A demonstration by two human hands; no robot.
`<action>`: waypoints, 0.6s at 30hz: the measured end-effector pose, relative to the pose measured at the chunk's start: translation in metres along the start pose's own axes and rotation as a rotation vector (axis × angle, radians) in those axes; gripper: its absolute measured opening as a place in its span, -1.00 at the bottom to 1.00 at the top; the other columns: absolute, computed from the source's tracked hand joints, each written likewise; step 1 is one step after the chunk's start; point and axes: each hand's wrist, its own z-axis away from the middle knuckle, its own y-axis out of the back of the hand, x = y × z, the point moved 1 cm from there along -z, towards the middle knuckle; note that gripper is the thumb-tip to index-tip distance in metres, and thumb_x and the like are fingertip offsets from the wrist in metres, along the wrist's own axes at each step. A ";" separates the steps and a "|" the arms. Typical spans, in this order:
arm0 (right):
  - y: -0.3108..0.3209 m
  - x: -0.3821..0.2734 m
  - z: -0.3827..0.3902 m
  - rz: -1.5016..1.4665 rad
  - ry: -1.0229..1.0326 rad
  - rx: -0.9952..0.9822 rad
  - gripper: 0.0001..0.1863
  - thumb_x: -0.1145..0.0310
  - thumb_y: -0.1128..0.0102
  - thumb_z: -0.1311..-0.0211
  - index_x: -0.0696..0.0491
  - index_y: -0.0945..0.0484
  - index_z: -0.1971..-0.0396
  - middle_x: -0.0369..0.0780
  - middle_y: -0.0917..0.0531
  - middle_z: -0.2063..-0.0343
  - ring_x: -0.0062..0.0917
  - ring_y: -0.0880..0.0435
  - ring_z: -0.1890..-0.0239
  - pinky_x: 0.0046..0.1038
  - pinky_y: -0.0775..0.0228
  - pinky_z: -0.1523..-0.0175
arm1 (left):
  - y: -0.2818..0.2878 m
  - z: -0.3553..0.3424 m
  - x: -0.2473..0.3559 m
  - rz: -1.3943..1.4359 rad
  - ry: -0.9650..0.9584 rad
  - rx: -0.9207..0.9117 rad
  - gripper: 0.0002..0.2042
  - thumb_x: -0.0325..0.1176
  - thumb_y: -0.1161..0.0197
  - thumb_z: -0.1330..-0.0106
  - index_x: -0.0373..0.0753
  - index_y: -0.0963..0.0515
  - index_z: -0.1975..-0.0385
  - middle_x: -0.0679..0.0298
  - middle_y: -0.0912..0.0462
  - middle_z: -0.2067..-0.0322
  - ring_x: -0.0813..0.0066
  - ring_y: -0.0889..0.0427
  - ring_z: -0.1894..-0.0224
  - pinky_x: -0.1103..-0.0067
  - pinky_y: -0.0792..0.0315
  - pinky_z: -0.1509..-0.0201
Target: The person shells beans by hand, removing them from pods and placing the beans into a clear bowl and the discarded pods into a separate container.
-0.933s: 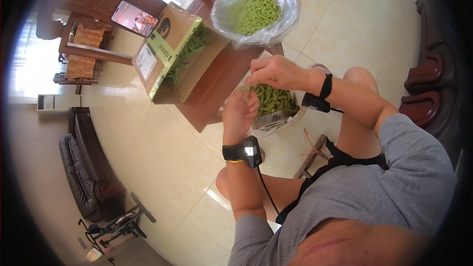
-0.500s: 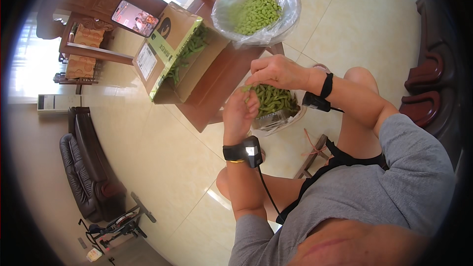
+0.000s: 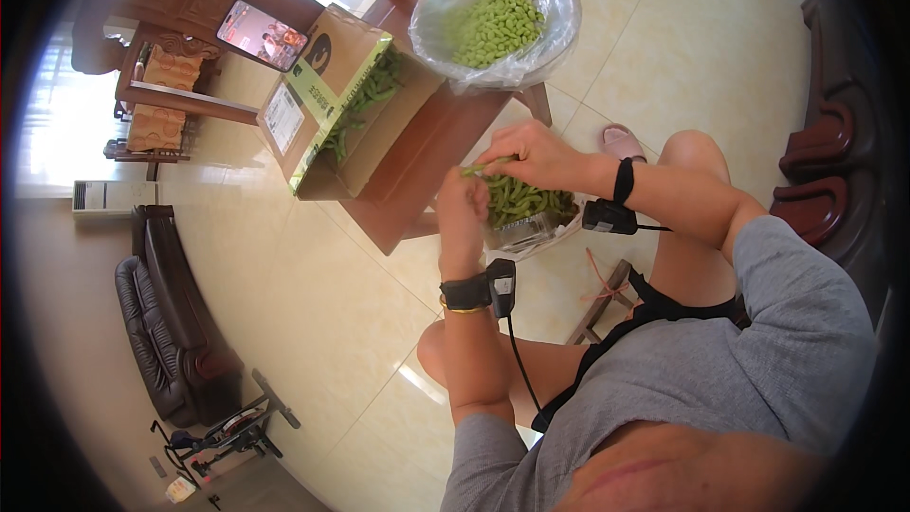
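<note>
My right hand (image 3: 533, 155) pinches a green soybean pod (image 3: 487, 168) between thumb and fingertips. The pod points left across the top of my left hand (image 3: 462, 207), whose fingers are curled closed and slightly blurred. What they grip, if anything, is hidden. Just below both hands, a clear plastic container (image 3: 527, 231) holds a heap of green pods (image 3: 519, 201). Farther off, shelled green beans (image 3: 498, 28) lie in a wide basin (image 3: 565, 57) lined with clear plastic. More pods (image 3: 372, 100) fill part of an open cardboard box (image 3: 387, 154) on its side.
The box and basin rest on a brown wooden chair (image 3: 398, 213). A lit phone (image 3: 263, 35) leans beside the box. Dark carved furniture (image 3: 815, 166) stands at right, a brown leather sofa (image 3: 175, 322) at left. Below my hands is a small wooden stool (image 3: 599, 308).
My right hand has drawn slightly away from the left, exposing the pod. My left hand has turned and shifted a little right. A slipper now shows beyond my right wrist.
</note>
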 end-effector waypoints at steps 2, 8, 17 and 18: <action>-0.003 -0.004 0.001 -0.012 -0.038 -0.002 -0.80 0.52 -0.24 0.04 0.08 -0.65 0.32 -0.19 -0.54 0.58 -0.42 -0.54 0.49 -0.46 -0.35 0.39 | 0.002 -0.001 -0.001 0.156 0.029 -0.034 -0.84 -0.25 0.01 -0.27 -0.10 -0.28 0.52 0.43 -0.27 0.63 0.70 -0.19 0.64 0.78 0.03 0.67; -0.004 -0.004 0.001 0.019 -0.018 -0.017 -0.78 0.50 -0.24 0.00 0.07 -0.65 0.28 -0.19 -0.55 0.57 -0.42 -0.53 0.50 -0.47 -0.34 0.39 | 0.002 0.002 0.003 0.301 0.087 -0.104 -0.85 -0.25 -0.01 -0.28 -0.10 -0.32 0.49 0.41 -0.30 0.59 0.69 -0.23 0.59 0.78 0.00 0.65; -0.003 -0.005 0.001 -0.043 -0.116 -0.063 -0.78 0.51 -0.24 -0.01 0.08 -0.64 0.27 -0.20 -0.55 0.55 -0.47 -0.53 0.50 -0.49 -0.33 0.38 | 0.001 0.004 0.007 0.471 0.230 -0.109 -0.95 -0.36 -0.03 -0.25 -0.15 -0.36 0.41 0.39 -0.31 0.56 0.68 -0.26 0.52 0.76 -0.10 0.57; -0.003 -0.004 0.002 -0.051 -0.119 -0.054 -0.79 0.50 -0.24 -0.01 0.09 -0.64 0.28 -0.20 -0.56 0.54 -0.46 -0.54 0.49 -0.49 -0.34 0.37 | 0.003 0.004 0.006 0.462 0.220 -0.138 -0.95 -0.36 -0.03 -0.25 -0.14 -0.35 0.42 0.40 -0.31 0.56 0.68 -0.26 0.52 0.76 -0.10 0.58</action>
